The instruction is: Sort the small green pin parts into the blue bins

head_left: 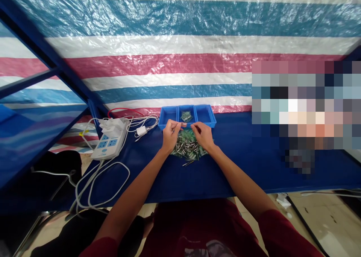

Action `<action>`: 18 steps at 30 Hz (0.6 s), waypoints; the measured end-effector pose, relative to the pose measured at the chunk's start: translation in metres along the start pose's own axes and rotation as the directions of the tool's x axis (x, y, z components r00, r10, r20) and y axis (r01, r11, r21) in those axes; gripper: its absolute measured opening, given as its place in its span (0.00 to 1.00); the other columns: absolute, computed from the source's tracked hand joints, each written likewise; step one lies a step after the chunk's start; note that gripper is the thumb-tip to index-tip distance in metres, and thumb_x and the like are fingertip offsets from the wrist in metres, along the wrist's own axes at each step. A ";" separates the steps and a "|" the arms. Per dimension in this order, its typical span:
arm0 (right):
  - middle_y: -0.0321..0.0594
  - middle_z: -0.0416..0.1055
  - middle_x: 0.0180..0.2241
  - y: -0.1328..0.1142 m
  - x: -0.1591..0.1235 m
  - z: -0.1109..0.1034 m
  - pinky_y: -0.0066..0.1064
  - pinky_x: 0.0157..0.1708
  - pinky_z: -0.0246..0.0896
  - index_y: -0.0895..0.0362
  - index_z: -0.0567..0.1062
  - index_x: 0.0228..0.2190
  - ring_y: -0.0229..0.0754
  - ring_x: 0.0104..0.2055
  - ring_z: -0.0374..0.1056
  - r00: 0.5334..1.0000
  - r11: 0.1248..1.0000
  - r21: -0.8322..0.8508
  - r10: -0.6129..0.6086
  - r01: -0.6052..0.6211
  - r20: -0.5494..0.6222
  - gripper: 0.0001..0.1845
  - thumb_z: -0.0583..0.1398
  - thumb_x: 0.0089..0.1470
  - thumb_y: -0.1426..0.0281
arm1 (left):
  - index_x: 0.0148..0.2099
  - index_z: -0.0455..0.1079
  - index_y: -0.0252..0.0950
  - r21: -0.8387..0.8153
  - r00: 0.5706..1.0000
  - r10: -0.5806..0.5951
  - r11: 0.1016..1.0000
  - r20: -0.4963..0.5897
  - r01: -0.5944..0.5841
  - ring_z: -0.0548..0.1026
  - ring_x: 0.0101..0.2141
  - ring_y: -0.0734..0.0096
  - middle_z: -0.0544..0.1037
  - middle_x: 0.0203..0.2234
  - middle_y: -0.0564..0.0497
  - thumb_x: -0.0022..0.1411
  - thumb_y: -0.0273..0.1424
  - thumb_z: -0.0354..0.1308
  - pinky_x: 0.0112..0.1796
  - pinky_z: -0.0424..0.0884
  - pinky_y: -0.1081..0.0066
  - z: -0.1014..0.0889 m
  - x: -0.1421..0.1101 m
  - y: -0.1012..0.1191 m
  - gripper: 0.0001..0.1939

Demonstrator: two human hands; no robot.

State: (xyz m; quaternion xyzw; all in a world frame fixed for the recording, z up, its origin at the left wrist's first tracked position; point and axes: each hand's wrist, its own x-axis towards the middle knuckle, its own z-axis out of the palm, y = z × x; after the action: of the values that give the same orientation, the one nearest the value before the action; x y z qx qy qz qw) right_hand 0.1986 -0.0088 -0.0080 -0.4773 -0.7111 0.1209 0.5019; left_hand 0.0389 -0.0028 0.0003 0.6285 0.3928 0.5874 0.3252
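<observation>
- While the white power strip (113, 146) lies at nine o'clock from the pile of slim metallic pieces (186, 148), cables loop around it.
- Left hand (170, 136), ten o'clock: thumb and fingertips pinch a small slim piece (184, 124).
- Blue tray (205, 116), twelve o'clock: greenish items (186, 116) fill its middle compartment.
- Right hand (203, 134), one o'clock: fingers curled near that piece; I cannot tell whether they grip anything.

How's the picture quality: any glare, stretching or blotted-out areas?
Head view: glare speckles the striped sheet; head view: outer edges look stretched; head view: coarse pixel blocks hide part of the right side; head view: detail between the left hand and right hand is too small to tell.
</observation>
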 end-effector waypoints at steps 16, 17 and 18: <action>0.41 0.72 0.27 0.001 0.000 0.000 0.32 0.32 0.60 0.56 0.73 0.27 0.41 0.28 0.66 0.999 1.000 0.016 -0.022 0.022 -0.038 0.19 0.51 0.62 0.59 | 0.46 0.71 0.37 0.322 0.981 0.183 0.926 0.072 -0.196 0.71 0.27 0.72 0.72 0.26 0.52 0.69 0.39 0.46 0.34 0.68 0.72 -0.007 0.002 -0.002 0.16; 0.41 0.72 0.27 0.001 0.000 0.000 0.32 0.32 0.60 0.56 0.73 0.27 0.41 0.28 0.66 0.999 1.000 0.017 -0.022 0.022 -0.038 0.19 0.50 0.62 0.59 | 0.45 0.73 0.37 0.335 0.976 0.201 0.917 0.083 -0.218 0.71 0.27 0.72 0.72 0.26 0.51 0.69 0.39 0.46 0.34 0.67 0.72 -0.007 0.003 -0.003 0.17; 0.41 0.72 0.27 0.001 0.000 0.000 0.32 0.32 0.60 0.56 0.73 0.27 0.41 0.28 0.65 0.999 1.000 0.016 -0.020 0.020 -0.036 0.19 0.50 0.62 0.59 | 0.45 0.73 0.37 0.337 0.973 0.212 0.913 0.094 -0.231 0.71 0.27 0.72 0.73 0.26 0.51 0.69 0.39 0.46 0.34 0.67 0.72 -0.007 0.003 -0.003 0.17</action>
State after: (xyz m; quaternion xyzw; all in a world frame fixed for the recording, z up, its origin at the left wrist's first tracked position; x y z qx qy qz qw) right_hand 0.1991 -0.0077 -0.0086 -0.4681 -0.7056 0.1132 0.5198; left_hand 0.0314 0.0009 -0.0002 0.7322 0.4069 0.5247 0.1518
